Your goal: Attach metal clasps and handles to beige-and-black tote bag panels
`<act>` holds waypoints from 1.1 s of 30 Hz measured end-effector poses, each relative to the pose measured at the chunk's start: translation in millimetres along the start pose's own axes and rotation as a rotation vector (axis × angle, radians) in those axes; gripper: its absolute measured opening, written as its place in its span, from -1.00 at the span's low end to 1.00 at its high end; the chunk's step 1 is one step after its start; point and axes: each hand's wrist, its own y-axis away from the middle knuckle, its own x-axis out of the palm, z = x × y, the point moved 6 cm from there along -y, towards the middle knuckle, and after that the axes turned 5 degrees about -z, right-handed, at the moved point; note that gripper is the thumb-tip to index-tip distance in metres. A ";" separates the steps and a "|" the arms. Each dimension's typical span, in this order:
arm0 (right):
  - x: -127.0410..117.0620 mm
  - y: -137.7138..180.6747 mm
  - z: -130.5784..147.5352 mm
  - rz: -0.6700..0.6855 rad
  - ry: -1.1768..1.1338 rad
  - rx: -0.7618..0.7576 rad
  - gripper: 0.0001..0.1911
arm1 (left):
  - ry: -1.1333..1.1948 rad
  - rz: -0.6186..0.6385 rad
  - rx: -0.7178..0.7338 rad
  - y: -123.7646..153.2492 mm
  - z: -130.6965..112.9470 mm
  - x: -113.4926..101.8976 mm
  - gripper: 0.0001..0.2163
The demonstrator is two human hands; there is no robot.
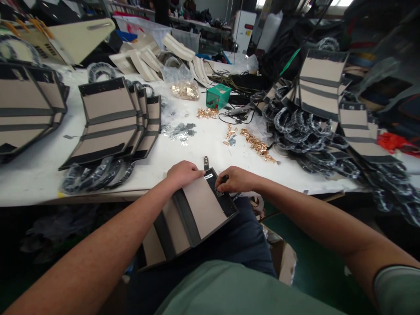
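Observation:
A beige bag panel with black edges and bands [205, 205] lies tilted across my lap, its far end against the table's front edge. My left hand [184, 174] grips its far left edge, thumb pressed near a small white label [208, 176]. Past that edge a short black strap with a metal fitting [206, 162] sticks out onto the table. My right hand [234, 179] pinches a small dark object [224, 178] over the panel's black end strip. Below those fingertips is a small metal plate [219, 192]. The exact kind of the dark object cannot be made out.
Gold-coloured fittings [257, 145] and thin silver plates [180, 132] lie on the white table [203, 142]. Behind them are a green box [218, 96] and a corded tool [238, 111]. Similar bag panels stand left [108, 118] and right [320, 83], with plastic-wrapped handles [300, 129].

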 end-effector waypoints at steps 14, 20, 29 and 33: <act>11.7 -3.1 -4.0 -0.150 0.272 0.008 -0.84 | -0.028 -0.055 0.030 10.9 -6.3 -2.0 -0.62; 14.5 5.5 -0.7 -0.239 0.453 0.004 -0.83 | -0.103 -0.455 0.142 41.8 -17.7 -10.0 -0.74; 14.5 2.1 -5.1 -0.259 0.455 -0.009 -0.85 | -0.133 -0.460 0.686 121.5 -43.3 37.6 -0.69; 12.7 3.0 -5.0 -0.255 0.463 -0.023 -0.84 | -0.200 -0.417 0.669 129.4 -42.1 49.9 -0.58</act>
